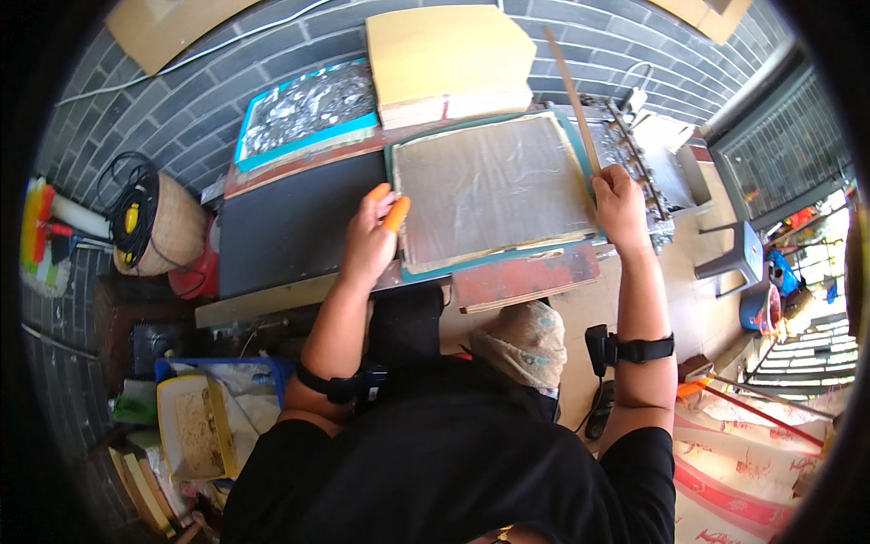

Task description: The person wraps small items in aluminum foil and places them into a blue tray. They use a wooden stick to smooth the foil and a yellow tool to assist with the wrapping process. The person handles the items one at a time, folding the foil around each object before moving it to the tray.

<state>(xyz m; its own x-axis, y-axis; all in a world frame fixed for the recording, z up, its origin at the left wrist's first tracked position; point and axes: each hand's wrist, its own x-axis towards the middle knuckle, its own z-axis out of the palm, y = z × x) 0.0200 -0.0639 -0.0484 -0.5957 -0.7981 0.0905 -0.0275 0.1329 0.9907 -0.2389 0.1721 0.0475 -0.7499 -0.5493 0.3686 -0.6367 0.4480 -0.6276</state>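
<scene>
A thin grey sheet [486,190] lies wrinkled over a stack of thin sheets, on a green mat [435,272] in front of me. My right hand [620,200] is closed on the lower end of a long thin wooden stick [574,95], at the right edge of the mat. The stick points away towards the wall. Beside the stack's left edge is my left hand [376,228], with orange covers on two fingertips; whether it touches the sheet edge is unclear. A flat dark board [292,224] lies on the table left of the mat.
Behind the mat stand a tall stack of yellowish paper [448,61] and a blue-rimmed tray [241,146] of shiny foil scraps. A metal rack with a knobbed bar [635,156] is at the right. A wicker basket [173,228] with black cable stands left, a grey stool [744,255] right.
</scene>
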